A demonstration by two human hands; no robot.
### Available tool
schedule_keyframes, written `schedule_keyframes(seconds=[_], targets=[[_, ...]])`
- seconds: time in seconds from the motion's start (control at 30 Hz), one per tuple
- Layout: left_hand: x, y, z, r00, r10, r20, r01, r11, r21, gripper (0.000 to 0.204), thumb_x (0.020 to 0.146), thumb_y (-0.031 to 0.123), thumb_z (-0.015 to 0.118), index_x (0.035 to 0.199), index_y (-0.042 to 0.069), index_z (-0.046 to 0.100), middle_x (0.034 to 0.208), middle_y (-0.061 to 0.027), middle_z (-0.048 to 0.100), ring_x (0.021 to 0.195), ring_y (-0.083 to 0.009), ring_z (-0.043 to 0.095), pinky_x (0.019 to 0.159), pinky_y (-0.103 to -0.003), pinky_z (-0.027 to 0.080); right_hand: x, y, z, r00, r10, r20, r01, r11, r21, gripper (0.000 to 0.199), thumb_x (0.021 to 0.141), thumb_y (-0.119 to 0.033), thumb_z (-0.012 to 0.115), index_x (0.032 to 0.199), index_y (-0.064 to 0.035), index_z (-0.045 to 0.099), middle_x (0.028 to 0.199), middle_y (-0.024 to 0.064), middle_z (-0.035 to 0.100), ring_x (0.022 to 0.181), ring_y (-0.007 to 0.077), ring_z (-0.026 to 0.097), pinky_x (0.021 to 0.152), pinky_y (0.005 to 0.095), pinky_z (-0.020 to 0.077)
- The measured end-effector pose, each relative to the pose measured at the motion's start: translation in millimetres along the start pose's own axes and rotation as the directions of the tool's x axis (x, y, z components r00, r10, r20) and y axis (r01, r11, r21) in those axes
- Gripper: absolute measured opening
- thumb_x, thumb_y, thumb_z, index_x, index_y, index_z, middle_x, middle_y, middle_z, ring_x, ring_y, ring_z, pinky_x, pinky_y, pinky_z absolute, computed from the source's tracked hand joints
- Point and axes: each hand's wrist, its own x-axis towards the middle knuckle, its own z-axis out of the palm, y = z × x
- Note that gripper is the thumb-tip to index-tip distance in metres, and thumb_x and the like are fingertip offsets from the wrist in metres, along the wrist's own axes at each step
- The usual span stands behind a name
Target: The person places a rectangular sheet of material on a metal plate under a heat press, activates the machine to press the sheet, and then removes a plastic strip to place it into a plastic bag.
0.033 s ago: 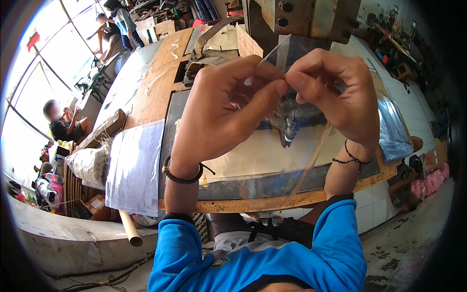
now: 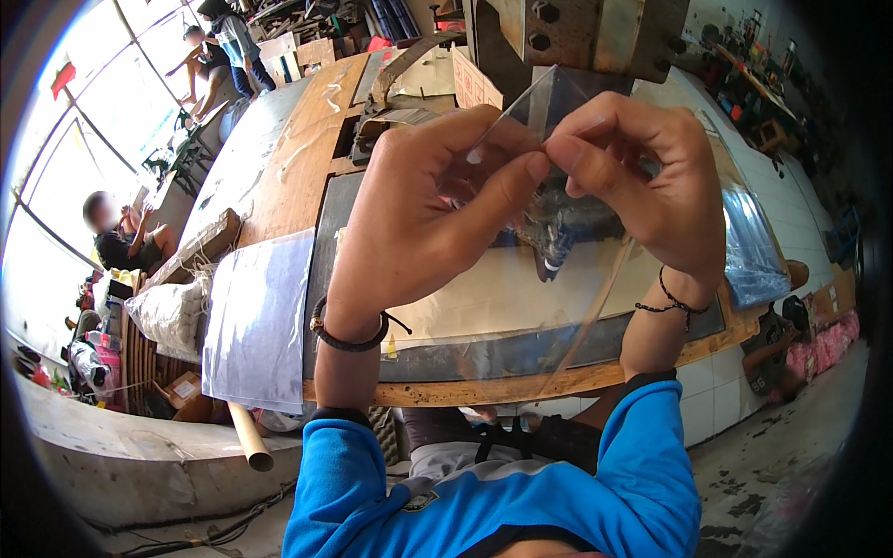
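Note:
Both of my hands are raised over the worktable, their fingertips meeting at a clear plastic sheet (image 2: 551, 91). My left hand (image 2: 437, 205) pinches it between thumb and forefinger. Right beside that grip, my right hand (image 2: 642, 172) pinches the same film with its thumb and fingertips. One pointed corner stands up beyond the fingers, and the see-through film appears to hang down toward me. Behind it lies a pale yellow board or sheet (image 2: 446, 312) on a dark surface. A small dark object with a white tip (image 2: 553, 265) shows through between my hands; its kind is unclear.
A heavy metal machine (image 2: 595, 42) with bolts stands just beyond my hands. Stacked translucent sheets (image 2: 256, 321) overhang the table's left side; bluish plastic sheets (image 2: 752, 246) lie at the right. A cardboard tube (image 2: 249, 437) sticks out below. Other people sit or stand farther off.

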Motion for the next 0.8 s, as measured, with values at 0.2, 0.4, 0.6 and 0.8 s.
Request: schedule_keyframes(seconds=[0.2,0.4,0.6,0.8], targets=[[-1.2,-5.7,2.5,0.999,0.034,0.013,-0.034,0.999,-0.019,0.028,0.099,0.021,0.069,0.112,-0.004,0.069,0.074,-0.0041,0.068,0.059,-0.0084,0.063,0.050,-0.021,0.046,-1.0,-3.9,-3.4,1.000,0.000,-0.004,0.000,0.999,0.032,0.017,0.099,-0.017,0.067,0.095,-0.0013,0.072,0.079,0.0011,0.069,0.069,0.0058,0.064,0.062,0.0206,0.0487],[-1.6,-3.2,-7.3,0.992,-0.060,0.111,0.049,0.993,0.104,0.030,0.101,0.023,0.067,0.115,-0.004,0.068,0.076,-0.0047,0.069,0.059,-0.0078,0.063,0.051,-0.021,0.047,-2.9,4.7,-5.8,0.992,-0.057,-0.109,0.067,0.994,0.091,0.019,0.101,-0.020,0.065,0.097,-0.0029,0.073,0.075,-0.0003,0.067,0.068,0.0035,0.061,0.056,0.0193,0.0432],[-0.1,-3.0,-5.8,0.990,-0.053,0.134,0.039,0.994,0.102,0.033,0.101,0.024,0.066,0.119,-0.003,0.067,0.076,-0.0041,0.069,0.060,-0.0066,0.064,0.052,-0.020,0.047,-5.3,3.9,-12.9,0.978,-0.033,-0.207,0.037,0.999,0.014,0.023,0.102,-0.023,0.064,0.098,-0.0025,0.074,0.069,-0.0027,0.062,0.063,0.0011,0.054,0.053,0.0189,0.0343],[-0.1,-7.3,-4.6,0.991,-0.009,0.131,-0.006,0.994,0.113,0.031,0.101,0.024,0.067,0.118,-0.003,0.067,0.075,-0.0031,0.069,0.062,-0.0062,0.065,0.054,-0.020,0.049,-6.0,10.8,-25.7,0.967,-0.071,-0.246,0.073,0.997,-0.004,0.025,0.103,-0.021,0.062,0.102,0.0010,0.073,0.073,-0.0014,0.061,0.067,0.0029,0.052,0.061,0.0191,0.0392]])
